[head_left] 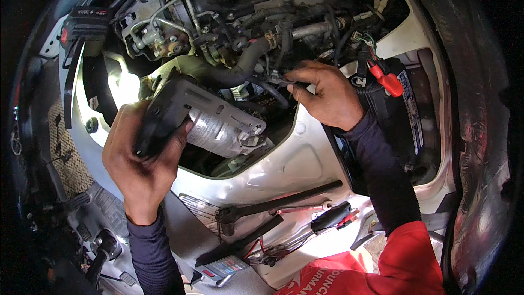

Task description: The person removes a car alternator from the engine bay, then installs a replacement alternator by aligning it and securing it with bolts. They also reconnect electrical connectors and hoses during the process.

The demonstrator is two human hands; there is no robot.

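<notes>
My left hand point(139, 155) is closed round a black, curved-edged metal bracket point(164, 114), its thumb pressed against the near side. A slotted grey arm of this bracket reaches right, over a silver cylindrical part point(210, 134) in the engine bay opening. My right hand point(322, 90) reaches in between the engine and the battery. Its thumb and index finger are pinched together beside the hoses; what lies between them is too small to make out. A thick black rubber hose point(240, 68) with a clamp runs between the hands.
Behind lies the engine point(218, 16), with metal pipes. A black battery point(406, 114) with a red terminal cover point(388, 81) sits right. A cordless work light point(87, 27) stands left. On the front panel lie a long dark bar point(289, 198), a wrench point(303, 208) and a small grey box point(221, 269).
</notes>
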